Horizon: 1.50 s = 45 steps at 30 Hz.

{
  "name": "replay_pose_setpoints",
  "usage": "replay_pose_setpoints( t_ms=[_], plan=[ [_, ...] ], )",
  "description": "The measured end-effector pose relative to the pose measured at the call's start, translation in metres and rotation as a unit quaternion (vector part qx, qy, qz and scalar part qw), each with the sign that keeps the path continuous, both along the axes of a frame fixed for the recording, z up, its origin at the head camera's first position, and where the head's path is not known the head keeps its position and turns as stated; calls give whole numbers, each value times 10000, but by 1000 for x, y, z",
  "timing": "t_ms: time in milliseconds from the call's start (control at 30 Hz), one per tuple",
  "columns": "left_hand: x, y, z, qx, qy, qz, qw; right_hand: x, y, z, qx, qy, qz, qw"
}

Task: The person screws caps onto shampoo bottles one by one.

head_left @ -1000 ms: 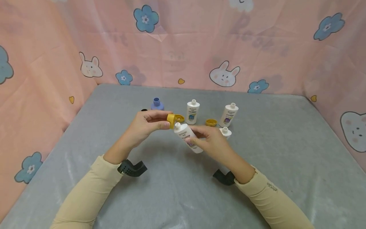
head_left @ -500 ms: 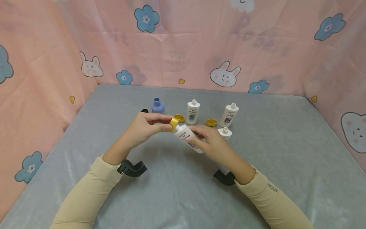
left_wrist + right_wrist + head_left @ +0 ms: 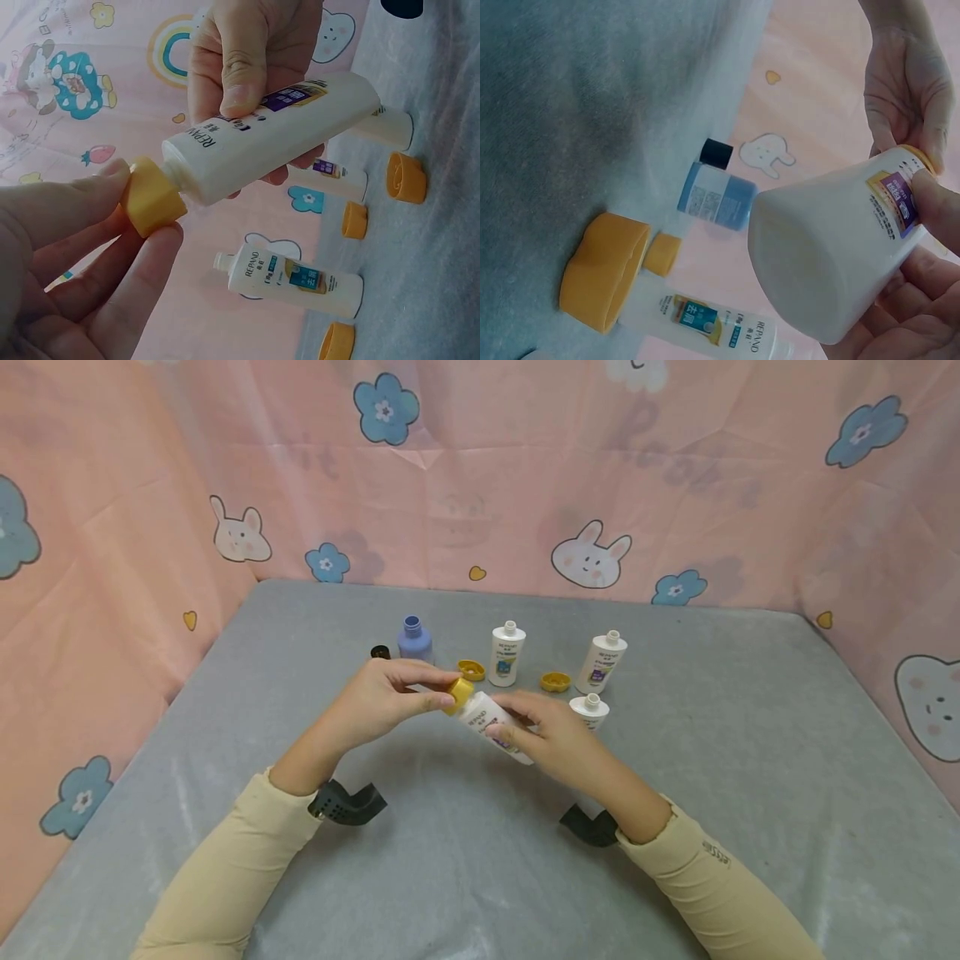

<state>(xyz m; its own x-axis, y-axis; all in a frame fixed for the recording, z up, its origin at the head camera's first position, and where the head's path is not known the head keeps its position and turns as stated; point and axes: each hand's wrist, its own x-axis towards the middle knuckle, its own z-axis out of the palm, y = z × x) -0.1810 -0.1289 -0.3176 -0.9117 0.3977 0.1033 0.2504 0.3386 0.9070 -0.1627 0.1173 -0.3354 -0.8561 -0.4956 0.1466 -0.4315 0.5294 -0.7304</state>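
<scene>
My right hand [image 3: 551, 727] grips a white shampoo bottle [image 3: 262, 142] with a purple label, tilted with its neck up to the left. Between thumb and fingertips, my left hand [image 3: 393, 693] pinches a yellow cap [image 3: 152, 196]. In the head view the cap covers the bottle's neck; a short stretch of white neck shows below it in the left wrist view. From the right wrist camera the bottle's base [image 3: 802, 270] faces me, and the cap is mostly hidden behind the bottle. Both hands hold these above the grey table.
Behind stand white uncapped bottles [image 3: 505, 656] [image 3: 602, 662], with another bottle [image 3: 589, 710] partly behind my right hand. Yellow caps [image 3: 471, 670] [image 3: 555, 682] lie among them. A blue bottle [image 3: 415, 642] and a black cap [image 3: 380, 652] are at the back left. Pink printed cloth [image 3: 450, 485] encloses the grey table [image 3: 712, 735].
My left hand has brought the yellow cap from beside the bottle's mouth onto the neck and tilted it in line with the bottle. My right hand has hardly moved.
</scene>
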Motion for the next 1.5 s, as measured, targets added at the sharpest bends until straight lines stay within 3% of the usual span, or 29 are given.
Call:
replay_pose_setpoints(
  t_ms=[567,867,1167,1267,1433,1500],
  plan=[
    [-1,4,-3,-394,182,-176,9989,0,3,2,190,-318,135,9992],
    [0,3,-4,85,-49,-495,9987,-1,5,2,-14,-705,208,9973],
    [2,1,-1,382,-111,-689,9968,-1,5,1,-148,-638,178,9977],
    [2,1,2,486,-213,-386,9978,-1,4,1,-211,-574,113,9981],
    [7,4,7,272,-837,843,9925,-2,2,1,-185,-386,-49,9991],
    [9,7,8,105,-1044,1070,9887,-2,2,0,-174,-273,-86,9994]
  ],
)
